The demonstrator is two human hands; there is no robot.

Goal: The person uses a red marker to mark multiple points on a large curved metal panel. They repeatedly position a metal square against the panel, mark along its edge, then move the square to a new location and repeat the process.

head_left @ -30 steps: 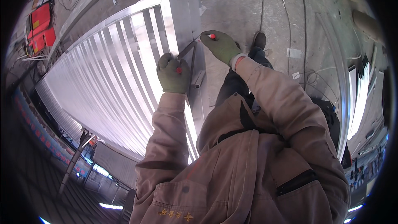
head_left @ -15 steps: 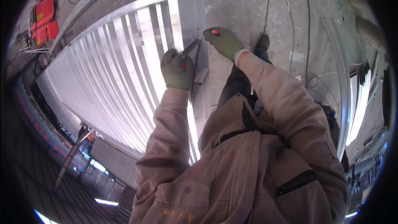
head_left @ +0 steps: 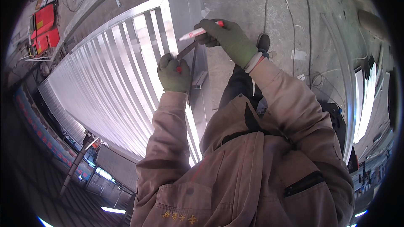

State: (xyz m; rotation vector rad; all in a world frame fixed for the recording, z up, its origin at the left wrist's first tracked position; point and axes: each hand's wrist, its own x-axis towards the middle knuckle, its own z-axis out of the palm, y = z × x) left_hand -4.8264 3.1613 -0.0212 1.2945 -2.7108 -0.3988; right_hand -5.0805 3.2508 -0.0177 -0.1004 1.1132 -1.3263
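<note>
My left hand (head_left: 174, 75), in a green glove, is closed at the edge of a stack of long silver metal profiles (head_left: 113, 59). A red marker cap (head_left: 179, 69) pokes out between its fingers. It also holds a dark angle square (head_left: 187, 51), whose blade slants from the fingers toward the stack's right side; the grip itself is partly hidden. My right hand (head_left: 229, 38), gloved alike, is closed around a white marker (head_left: 198, 32) with a red end. The uncapped tip points left, above the profiles' end and apart from them.
A short square tube end (head_left: 199, 80) juts beside the stack. Cables (head_left: 290, 12) run over the concrete floor at the right, near my shoe (head_left: 263, 42). Red boxes (head_left: 44, 25) lie at the far left. Long metal rails (head_left: 341, 59) stand at the right.
My right hand has lifted the marker and turned it, so its white barrel now shows with the tip pointing left. My left hand has shifted slightly left in the picture with the stack.
</note>
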